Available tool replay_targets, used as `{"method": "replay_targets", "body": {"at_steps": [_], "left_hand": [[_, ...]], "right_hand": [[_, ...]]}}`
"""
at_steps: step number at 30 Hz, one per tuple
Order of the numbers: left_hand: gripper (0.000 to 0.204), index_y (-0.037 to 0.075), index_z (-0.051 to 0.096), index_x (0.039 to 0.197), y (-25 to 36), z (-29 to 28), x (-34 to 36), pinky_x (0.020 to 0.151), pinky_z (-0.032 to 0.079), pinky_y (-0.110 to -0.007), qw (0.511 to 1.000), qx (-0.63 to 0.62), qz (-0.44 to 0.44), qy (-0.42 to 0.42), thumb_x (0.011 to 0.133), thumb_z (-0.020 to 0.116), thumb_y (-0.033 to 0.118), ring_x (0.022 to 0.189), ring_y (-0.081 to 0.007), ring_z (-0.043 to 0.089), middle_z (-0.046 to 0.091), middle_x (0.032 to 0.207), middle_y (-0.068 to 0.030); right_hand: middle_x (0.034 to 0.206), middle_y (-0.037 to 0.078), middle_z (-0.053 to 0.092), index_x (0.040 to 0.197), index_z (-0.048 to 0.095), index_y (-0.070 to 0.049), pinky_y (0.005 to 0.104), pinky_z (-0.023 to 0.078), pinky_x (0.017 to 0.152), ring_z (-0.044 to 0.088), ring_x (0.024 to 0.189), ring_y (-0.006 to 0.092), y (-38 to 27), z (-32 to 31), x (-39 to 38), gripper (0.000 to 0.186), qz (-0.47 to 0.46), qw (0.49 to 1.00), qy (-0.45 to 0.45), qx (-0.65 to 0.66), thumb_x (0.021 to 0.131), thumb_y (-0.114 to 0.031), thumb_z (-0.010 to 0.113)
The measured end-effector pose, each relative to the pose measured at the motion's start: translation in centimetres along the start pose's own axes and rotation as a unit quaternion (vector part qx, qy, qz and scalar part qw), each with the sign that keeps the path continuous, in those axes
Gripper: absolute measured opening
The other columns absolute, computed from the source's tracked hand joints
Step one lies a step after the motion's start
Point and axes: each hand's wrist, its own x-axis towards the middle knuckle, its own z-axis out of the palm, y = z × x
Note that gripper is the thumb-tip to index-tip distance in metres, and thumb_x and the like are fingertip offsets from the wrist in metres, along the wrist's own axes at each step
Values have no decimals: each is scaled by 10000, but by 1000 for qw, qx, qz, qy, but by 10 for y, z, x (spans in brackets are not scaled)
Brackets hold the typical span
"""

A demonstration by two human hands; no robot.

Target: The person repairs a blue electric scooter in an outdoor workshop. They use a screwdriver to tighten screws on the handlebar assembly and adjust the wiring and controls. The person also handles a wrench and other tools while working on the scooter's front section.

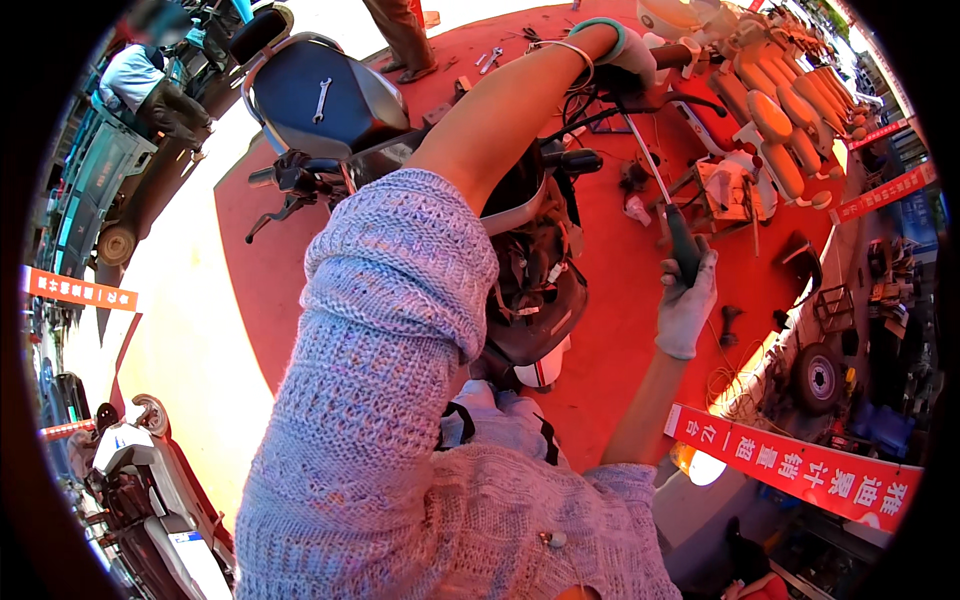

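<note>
My right hand (688,300), in a pale glove, is closed around the dark green handle of a long screwdriver (683,240). Its thin shaft (648,155) slants up and left to the handlebar of a dark electric scooter (540,330). Stretched across the scooter, my left hand (632,60), also gloved, wraps round the handlebar beside its dark grip (675,55); most of its fingers are hidden. Below it a black brake lever (692,100) sticks out. The scooter's front is opened up, with wires and inner parts bare.
A wrench (322,100) lies on a black scooter seat (325,95) at upper left. More tools (490,60) rest on the red floor mat. At right are a small wooden stool (735,190), stacked tan seats (785,120), a wheel (818,378) and a red banner strip (790,465). Other people are at upper left.
</note>
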Motion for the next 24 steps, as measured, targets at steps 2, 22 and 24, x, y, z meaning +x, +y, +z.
{"method": "replay_targets", "body": {"at_steps": [2,22,24], "left_hand": [[322,35,627,968,0,7,8,639,490,-353,1000,-21,-8,-3,747,636,268,711,-207,609,636,858,-109],[324,12,665,876,-1,-16,0,623,490,-331,986,-88,74,-117,728,642,300,686,-218,619,661,811,-102],[307,19,665,867,7,-16,-10,623,492,-341,991,-18,104,-87,732,637,294,685,-219,620,661,813,-98]], "right_hand": [[1002,106,587,1328,383,1,226,482,627,605,759,132,0,2,0,449,-29,999,7,-16,977,-268,462],[963,97,601,1292,425,26,207,434,505,573,630,91,-11,48,-34,472,-123,968,158,-150,927,-238,567],[988,102,598,1300,423,22,209,437,529,566,650,88,-16,43,-31,483,-40,972,180,-147,920,-231,580]]}}
